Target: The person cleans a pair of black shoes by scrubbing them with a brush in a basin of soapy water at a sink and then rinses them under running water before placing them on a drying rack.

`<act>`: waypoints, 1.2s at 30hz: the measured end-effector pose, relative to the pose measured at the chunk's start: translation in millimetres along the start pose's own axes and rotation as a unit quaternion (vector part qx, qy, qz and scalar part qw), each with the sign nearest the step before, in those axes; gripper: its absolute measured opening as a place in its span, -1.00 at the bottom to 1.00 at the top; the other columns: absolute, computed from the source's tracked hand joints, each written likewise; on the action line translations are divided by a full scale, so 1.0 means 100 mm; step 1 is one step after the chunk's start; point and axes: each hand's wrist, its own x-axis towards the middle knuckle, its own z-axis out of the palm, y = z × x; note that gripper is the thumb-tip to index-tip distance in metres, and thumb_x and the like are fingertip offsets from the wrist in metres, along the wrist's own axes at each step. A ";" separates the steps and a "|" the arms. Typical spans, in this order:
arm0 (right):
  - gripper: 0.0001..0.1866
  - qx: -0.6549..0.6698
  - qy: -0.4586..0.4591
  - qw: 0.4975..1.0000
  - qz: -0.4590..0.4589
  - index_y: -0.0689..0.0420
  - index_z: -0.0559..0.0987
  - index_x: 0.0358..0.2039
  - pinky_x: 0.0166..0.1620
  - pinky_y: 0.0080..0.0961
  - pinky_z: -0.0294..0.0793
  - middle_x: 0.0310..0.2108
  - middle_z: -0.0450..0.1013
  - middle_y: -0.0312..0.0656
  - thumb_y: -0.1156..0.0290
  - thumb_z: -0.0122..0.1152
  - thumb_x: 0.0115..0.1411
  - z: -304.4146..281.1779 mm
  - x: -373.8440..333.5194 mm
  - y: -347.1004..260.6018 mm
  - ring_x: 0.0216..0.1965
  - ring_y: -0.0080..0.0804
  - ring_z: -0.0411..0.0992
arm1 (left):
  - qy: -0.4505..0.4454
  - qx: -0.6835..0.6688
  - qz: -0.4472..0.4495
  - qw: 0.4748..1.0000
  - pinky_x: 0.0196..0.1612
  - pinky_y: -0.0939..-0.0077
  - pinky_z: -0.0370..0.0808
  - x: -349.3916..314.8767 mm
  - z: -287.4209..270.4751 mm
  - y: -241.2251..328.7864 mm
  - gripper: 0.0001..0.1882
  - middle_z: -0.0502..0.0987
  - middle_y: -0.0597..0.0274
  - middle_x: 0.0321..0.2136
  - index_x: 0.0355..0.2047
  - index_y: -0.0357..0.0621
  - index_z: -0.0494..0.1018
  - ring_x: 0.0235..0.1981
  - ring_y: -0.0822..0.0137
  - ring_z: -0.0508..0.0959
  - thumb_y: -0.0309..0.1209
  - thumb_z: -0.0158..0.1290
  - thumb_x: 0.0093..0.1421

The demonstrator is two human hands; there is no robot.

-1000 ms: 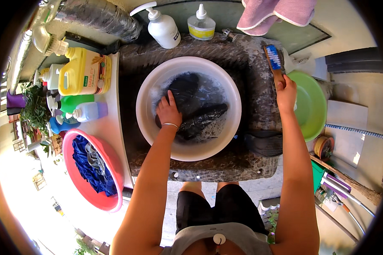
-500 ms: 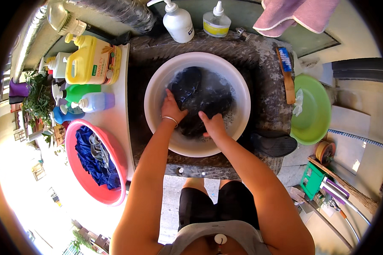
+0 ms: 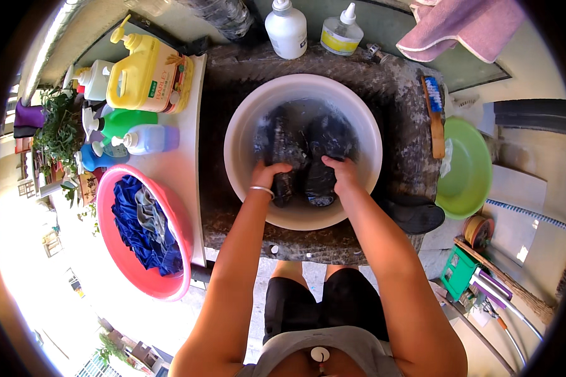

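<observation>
Two wet black shoes [image 3: 284, 141] lie side by side in soapy, murky water inside a white round basin [image 3: 231, 138]. My left hand [image 3: 266, 176] grips the near part of the left shoe, thumb over its top and fingers underneath. Around the right black shoe [image 3: 324, 182], my right hand [image 3: 343, 174] is closed, its thumb pressed on the upper side. Both shoes are partly under water, with their soles hidden. To the right of the basin, on the dark stone slab, rest black insoles or a flat black shoe piece [image 3: 415, 217]; I cannot tell which.
A wooden brush [image 3: 435, 119] with blue bristles lies at the slab's right edge, beside a green basin [image 3: 478, 169]. Left stand a pink basin [image 3: 181, 276] of blue and grey clothes and several detergent bottles [image 3: 148, 75]. Two pump bottles [image 3: 285, 31] stand behind.
Both hands have gripped the shoes and brought them up near the surface, side by side; before, they were spread over dark shapes in the water. The view has shifted slightly.
</observation>
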 end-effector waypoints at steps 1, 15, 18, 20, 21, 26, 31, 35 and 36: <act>-0.52 0.013 -0.017 1.000 -0.010 0.28 0.47 -0.18 -0.18 -0.36 0.41 -0.24 0.48 -0.12 0.52 0.44 -0.15 0.02 -0.14 -0.11 -0.26 -0.30 0.44 | -0.039 -0.106 -0.040 0.993 -0.06 0.23 0.46 -0.15 -0.06 0.07 -0.32 0.50 -0.06 -0.23 -0.09 -0.45 0.30 -0.19 0.07 0.53 -0.42 0.28 -0.24; -0.57 -0.124 -0.088 0.980 -0.125 0.32 0.43 -0.16 -0.17 -0.46 0.40 -0.31 0.48 -0.10 0.55 0.34 -0.06 0.34 -1.00 -0.61 -0.29 -0.37 0.43 | -0.164 -0.293 0.087 0.938 0.01 0.21 0.44 -0.97 -0.33 0.68 -0.21 0.45 -0.14 -0.11 0.06 -0.46 0.21 -0.13 0.00 0.50 -0.38 0.12 -0.25; -0.58 0.040 -0.172 0.980 -0.090 0.30 0.41 -0.11 -0.11 -0.48 0.39 -0.27 0.47 -0.12 0.61 0.28 -0.02 0.53 -1.08 -0.39 -0.24 -0.38 0.43 | -0.228 -0.376 0.046 0.897 0.09 0.14 0.38 -0.84 -0.35 0.37 -0.16 0.43 -0.07 -0.03 0.11 -0.35 0.19 -0.04 -0.02 0.45 -0.22 0.13 -0.20; -0.58 0.027 -0.195 0.976 -0.090 0.28 0.40 -0.07 -0.06 -0.50 0.36 -0.22 0.46 -0.12 0.61 0.24 0.02 0.61 -1.16 -0.29 -0.21 -0.41 0.41 | -0.249 -0.392 0.073 0.882 0.11 0.15 0.36 -0.86 -0.27 0.28 -0.15 0.40 -0.06 0.00 0.13 -0.32 0.19 -0.01 -0.01 0.43 -0.20 0.14 -0.20; -0.59 -0.005 -0.188 0.976 -0.108 0.28 0.39 -0.05 -0.05 -0.51 0.35 -0.22 0.46 -0.12 0.60 0.22 0.05 0.64 -1.17 -0.25 -0.21 -0.42 0.40 | -0.257 -0.400 0.087 0.875 0.12 0.16 0.35 -0.86 -0.27 0.24 -0.14 0.39 -0.05 0.02 0.14 -0.30 0.19 0.00 -0.01 0.42 -0.19 0.15 -0.20; -0.60 -0.033 -0.254 0.963 -0.086 0.28 0.39 0.00 -0.04 -0.50 0.34 -0.20 0.47 -0.13 0.52 0.15 0.14 0.57 -1.11 -0.29 -0.19 -0.44 0.40 | -0.308 -0.447 0.099 0.834 0.19 0.14 0.27 -0.85 -0.36 0.04 -0.07 0.37 -0.02 0.05 0.16 -0.28 0.18 0.06 0.00 0.37 -0.12 0.20 -0.24; -0.62 -0.195 -0.223 0.939 -0.173 0.23 0.43 0.00 -0.02 -0.48 0.33 -0.14 0.47 -0.04 0.45 0.16 0.15 0.50 -1.03 -0.18 -0.12 -0.33 0.43 | -0.260 -0.421 0.080 0.865 0.20 0.14 0.25 -0.95 -0.16 -0.01 -0.09 0.34 -0.06 0.06 0.13 -0.32 0.17 0.05 -0.05 0.37 -0.24 0.16 -0.29; -0.59 -0.353 -0.099 0.877 -0.311 0.19 0.45 0.00 0.04 -0.30 0.37 -0.06 0.43 0.05 0.34 0.18 0.14 0.33 -1.08 -0.44 -0.03 -0.08 0.41 | -0.239 -0.466 0.098 0.846 0.17 0.13 0.29 -1.06 -0.20 -0.04 -0.07 0.35 -0.08 0.04 0.13 -0.33 0.16 0.04 -0.04 0.38 -0.24 0.17 -0.32; -0.59 -0.374 -0.045 0.841 -0.387 0.20 0.44 -0.02 0.05 -0.24 0.34 -0.08 0.43 0.05 0.38 0.19 0.11 0.26 -1.10 -0.64 -0.03 -0.01 0.38 | -0.234 -0.464 0.105 0.848 0.17 0.13 0.29 -1.08 -0.25 -0.05 -0.07 0.36 -0.08 0.03 0.13 -0.33 0.16 0.03 -0.04 0.38 -0.24 0.17 -0.32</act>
